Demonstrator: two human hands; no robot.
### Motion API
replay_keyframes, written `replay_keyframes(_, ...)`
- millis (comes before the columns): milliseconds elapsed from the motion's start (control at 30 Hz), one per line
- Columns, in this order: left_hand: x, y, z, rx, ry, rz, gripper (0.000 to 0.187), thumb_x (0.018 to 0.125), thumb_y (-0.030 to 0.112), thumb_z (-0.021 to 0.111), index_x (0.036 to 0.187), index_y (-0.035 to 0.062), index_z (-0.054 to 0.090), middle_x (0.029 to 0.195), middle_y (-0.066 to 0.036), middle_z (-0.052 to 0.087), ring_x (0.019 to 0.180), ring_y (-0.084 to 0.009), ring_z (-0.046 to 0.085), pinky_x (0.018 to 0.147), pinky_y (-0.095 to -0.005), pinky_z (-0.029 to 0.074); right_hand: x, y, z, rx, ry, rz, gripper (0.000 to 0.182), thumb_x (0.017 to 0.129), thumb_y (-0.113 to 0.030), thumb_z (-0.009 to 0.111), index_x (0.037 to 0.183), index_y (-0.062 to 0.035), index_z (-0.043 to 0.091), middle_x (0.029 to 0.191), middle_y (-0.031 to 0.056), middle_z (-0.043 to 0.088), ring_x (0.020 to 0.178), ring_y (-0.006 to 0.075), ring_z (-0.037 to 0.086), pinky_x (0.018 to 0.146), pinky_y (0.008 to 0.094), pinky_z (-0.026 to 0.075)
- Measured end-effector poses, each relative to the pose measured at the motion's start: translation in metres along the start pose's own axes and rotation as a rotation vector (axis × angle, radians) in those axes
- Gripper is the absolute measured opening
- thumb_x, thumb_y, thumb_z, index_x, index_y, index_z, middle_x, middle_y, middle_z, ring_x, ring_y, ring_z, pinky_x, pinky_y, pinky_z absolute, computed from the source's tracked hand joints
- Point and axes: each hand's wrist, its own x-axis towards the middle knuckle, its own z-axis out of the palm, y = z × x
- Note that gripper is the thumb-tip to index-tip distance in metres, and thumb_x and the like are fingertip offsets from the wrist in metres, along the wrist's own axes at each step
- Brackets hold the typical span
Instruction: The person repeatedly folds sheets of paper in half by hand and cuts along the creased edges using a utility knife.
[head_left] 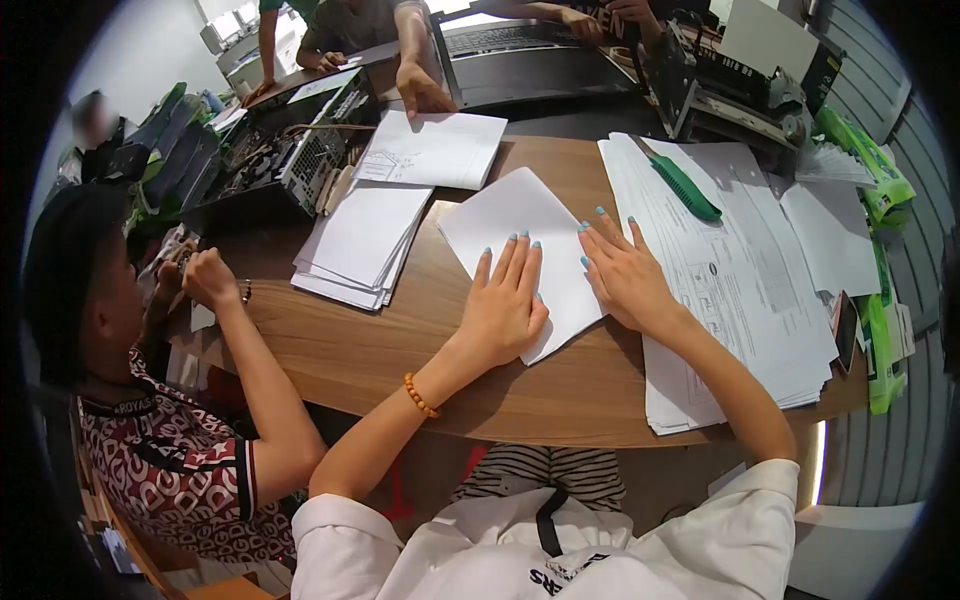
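White shirt (445,560) is filling the lower edge. Left hand (502,308) and right hand (630,283), both flat and unclenched, are resting on 1 white paper (515,212), which is lying between 2 paper stacks (362,235) (725,300).

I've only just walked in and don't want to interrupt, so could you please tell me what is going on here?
The left hand lies flat on a white sheet, and the right hand is at its right edge. On the left is a paper stack; on the right, a green-handled tool lies on printed papers. Across the desk, another person's hand is at the far edge of a drawing.
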Motion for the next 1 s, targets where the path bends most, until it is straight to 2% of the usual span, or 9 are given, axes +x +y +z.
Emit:
replay_keyframes(167,0.001,0.000,0.000,0.003,0.000,0.001,0.057,0.083,0.020,0.036,0.135,-0.0040,0.028,0.141,-0.022,0.028,0.133,-0.0323,0.024,0.107,-0.0496,0.018,0.032,0.006,0.023,0.021,0.019,0.066,0.042,0.090,-0.023,0.044,0.126,-0.0016,0.047,0.130,0.0092,0.048,0.130,0.0258,0.033,0.105,0.0518,0.025)
replay_keyframes(233,0.000,-0.001,0.003,-0.004,0.025,0.003,0.058,0.082,0.021,0.038,0.133,-0.0047,0.030,0.140,-0.023,0.030,0.133,-0.0326,0.026,0.107,-0.0502,0.018,0.048,0.005,0.024,-0.023,-0.086,0.113,0.041,0.093,-0.024,0.038,0.129,-0.0047,0.045,0.136,0.0057,0.042,0.134,0.0256,0.026,0.106,0.0530,0.021)
replay_keyframes(333,0.000,-0.001,0.002,-0.013,0.044,-0.001,0.059,0.081,0.022,0.041,0.132,-0.0052,0.032,0.139,-0.023,0.031,0.132,-0.0324,0.027,0.107,-0.0508,0.018,0.073,0.005,0.031,-0.086,-0.127,0.118,0.041,0.093,-0.025,0.038,0.129,-0.0065,0.045,0.137,0.0044,0.041,0.134,0.0243,0.026,0.106,0.0542,0.022)
replay_keyframes(467,0.001,0.001,0.000,0.005,0.011,-0.009,0.057,0.083,0.021,0.037,0.134,-0.0034,0.029,0.141,-0.022,0.029,0.133,-0.0322,0.025,0.107,-0.0499,0.019,0.105,0.005,0.048,-0.093,-0.118,0.137,0.041,0.093,-0.025,0.037,0.129,-0.0081,0.046,0.137,0.0034,0.041,0.134,0.0240,0.025,0.106,0.0543,0.022)
replay_keyframes(533,0.000,0.002,0.000,-0.002,0.009,-0.014,0.058,0.083,0.021,0.038,0.134,-0.0034,0.029,0.140,-0.022,0.029,0.133,-0.0321,0.025,0.106,-0.0498,0.020,0.115,0.007,0.061,-0.056,-0.056,0.180,0.042,0.090,-0.025,0.042,0.128,-0.0080,0.047,0.134,0.0038,0.046,0.132,0.0231,0.030,0.104,0.0581,0.021)
replay_keyframes(633,0.000,0.003,0.003,-0.006,0.049,-0.016,0.058,0.082,0.021,0.039,0.134,-0.0038,0.030,0.140,-0.022,0.030,0.132,-0.0315,0.026,0.106,-0.0497,0.020,0.102,0.009,0.055,0.025,-0.029,0.153,0.043,0.090,-0.025,0.042,0.130,-0.0078,0.044,0.138,0.0041,0.041,0.132,0.0234,0.029,0.104,0.0584,0.020)
replay_keyframes(767,0.000,0.004,0.004,-0.028,0.075,-0.034,0.059,0.081,0.021,0.040,0.133,-0.0044,0.030,0.140,-0.022,0.030,0.132,-0.0312,0.027,0.106,-0.0495,0.020,0.057,0.022,0.047,-0.013,-0.035,0.077,0.044,0.091,-0.024,0.041,0.132,-0.0080,0.041,0.142,0.0047,0.034,0.134,0.0244,0.027,0.105,0.0591,0.018)
replay_keyframes(867,-0.001,0.004,0.004,-0.027,0.077,-0.037,0.059,0.081,0.020,0.040,0.133,-0.0048,0.031,0.140,-0.023,0.031,0.132,-0.0315,0.028,0.106,-0.0495,0.020,0.024,0.021,0.024,0.028,-0.073,0.124,0.045,0.090,-0.023,0.042,0.133,-0.0086,0.040,0.145,0.0047,0.029,0.135,0.0245,0.023,0.105,0.0589,0.016)
replay_keyframes(1000,-0.001,0.003,0.003,-0.045,0.072,-0.034,0.059,0.081,0.020,0.041,0.133,-0.0054,0.031,0.139,-0.023,0.031,0.131,-0.0320,0.029,0.106,-0.0496,0.021,0.012,0.020,0.013,-0.101,-0.045,0.142,0.048,0.090,-0.021,0.044,0.136,-0.0109,0.037,0.148,0.0068,0.022,0.137,0.0233,0.018,0.107,0.0574,0.010)
